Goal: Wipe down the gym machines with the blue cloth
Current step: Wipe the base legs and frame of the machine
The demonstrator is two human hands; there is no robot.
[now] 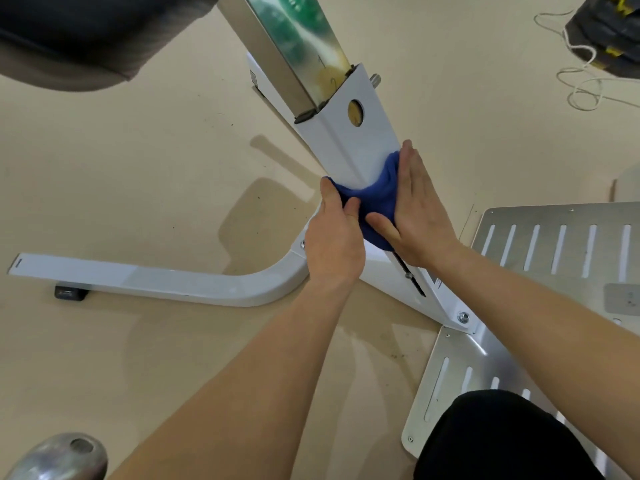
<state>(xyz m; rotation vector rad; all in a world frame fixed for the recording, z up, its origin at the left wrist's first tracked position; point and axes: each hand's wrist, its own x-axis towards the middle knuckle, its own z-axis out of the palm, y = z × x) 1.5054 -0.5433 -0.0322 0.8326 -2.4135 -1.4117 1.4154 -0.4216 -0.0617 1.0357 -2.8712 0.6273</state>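
The white post (349, 147) of the machine slants up toward 12 o'clock. Its sharp front corner runs down the middle between two flat faces, and a steel tube (270, 57) slides out of its open top. Counting from the hands, bare floor (156, 168) lies open from 9 to 11 o'clock and again from 1 to 2 o'clock. At 8 o'clock a curved base leg (156, 282) sweeps out flat along the floor on a rubber foot (69, 292). From 3 to 5 o'clock the slotted footplate (554, 216) comes close beside the post's foot, and a black-clad knee (502, 441) sits over its near part at 5 o'clock. A loose white cord (585, 88) lies well off at 2 o'clock.

The blue cloth (377, 199) is wrapped round the lower post, bunched and creased, a deep even blue. The hands are apart, one on each side of the post. The left hand (334, 240) grips the cloth at the left face, thumb on top and fingers curled round the edge. The right hand (415, 209) lies flat with straight fingers, pressing the cloth to the right face, its thumb spread across the folds.
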